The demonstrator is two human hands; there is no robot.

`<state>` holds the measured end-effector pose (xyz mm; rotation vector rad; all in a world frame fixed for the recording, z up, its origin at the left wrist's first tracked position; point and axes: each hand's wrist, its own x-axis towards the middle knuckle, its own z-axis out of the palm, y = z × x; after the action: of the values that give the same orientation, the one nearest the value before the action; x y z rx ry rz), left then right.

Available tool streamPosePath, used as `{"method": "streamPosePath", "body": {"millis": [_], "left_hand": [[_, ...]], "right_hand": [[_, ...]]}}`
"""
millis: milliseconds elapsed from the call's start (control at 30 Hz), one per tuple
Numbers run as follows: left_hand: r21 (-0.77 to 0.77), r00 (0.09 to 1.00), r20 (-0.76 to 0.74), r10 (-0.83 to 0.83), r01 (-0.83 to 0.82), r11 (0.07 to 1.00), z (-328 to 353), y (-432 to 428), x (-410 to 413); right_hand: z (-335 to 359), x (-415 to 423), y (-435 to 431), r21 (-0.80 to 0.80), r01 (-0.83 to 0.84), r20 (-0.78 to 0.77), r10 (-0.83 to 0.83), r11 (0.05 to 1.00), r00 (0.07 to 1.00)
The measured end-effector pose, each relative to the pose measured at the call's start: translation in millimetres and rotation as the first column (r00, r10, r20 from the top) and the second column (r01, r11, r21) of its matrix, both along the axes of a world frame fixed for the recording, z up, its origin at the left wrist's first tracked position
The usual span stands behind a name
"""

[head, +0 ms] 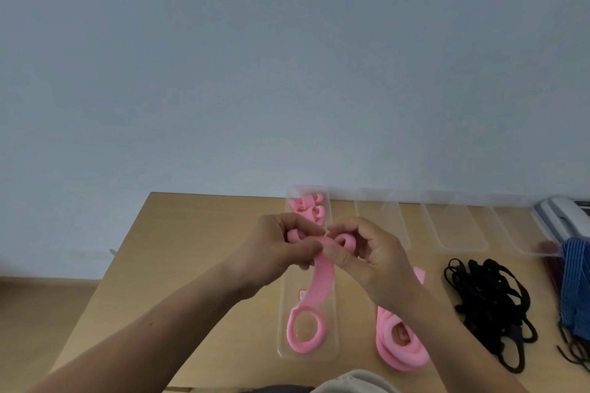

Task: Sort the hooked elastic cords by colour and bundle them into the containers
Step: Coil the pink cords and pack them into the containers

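Forearms low in frame, left hand (281, 244) and right hand (370, 255) both pinching pink cord (320, 277), its loop hanging into clear tray (331, 313), pink pile (383, 348) beside, black pile (488, 297) right, tan desk (191, 249), plain blue-grey wall (287, 57).

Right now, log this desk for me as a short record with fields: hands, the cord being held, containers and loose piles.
Left hand: pinches the pink cord near its top
Right hand: pinches the same cord's curled end
Cord's loop: over the near end of the clear container
Container's far end: pink cords inside
Other containers: clear, nothing seen inside
Loose piles: pink pile, black cords, blue striped cords, all on the table
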<state>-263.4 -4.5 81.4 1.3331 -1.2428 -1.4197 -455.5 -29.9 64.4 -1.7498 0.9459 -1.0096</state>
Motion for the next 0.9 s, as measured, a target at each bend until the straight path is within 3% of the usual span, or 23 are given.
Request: {"method": "streamPosePath", "body": {"millis": [67,233,433,700,900], "left_hand": [[-0.081,0.998,0.068,0.021,-0.015,0.997,-2,0,-1],[-0.198,0.993,0.115,0.035,-0.011,0.98,-5,1,-3],[-0.051,0.984,0.168,-0.062,0.071,0.996,0,-1,-3],[0.108,0.994,-0.033,-0.109,0.112,0.988,9,-2,-2],[0.163,0.988,-0.144,-0.058,0.082,0.983,7,-3,-2]], "right_hand": [[2,1,1,0.129,-0.042,0.039,0.037,0.991,0.999],[7,3,1,0.14,-0.018,0.01,0.016,0.99,1.0],[9,2,-1,0.055,0.042,-0.05,-0.039,0.998,0.998],[9,3,-1,-0.166,0.004,-0.168,-0.033,0.986,0.985],[6,3,0,-0.051,0.024,-0.1,-0.029,0.998,0.995]]}}
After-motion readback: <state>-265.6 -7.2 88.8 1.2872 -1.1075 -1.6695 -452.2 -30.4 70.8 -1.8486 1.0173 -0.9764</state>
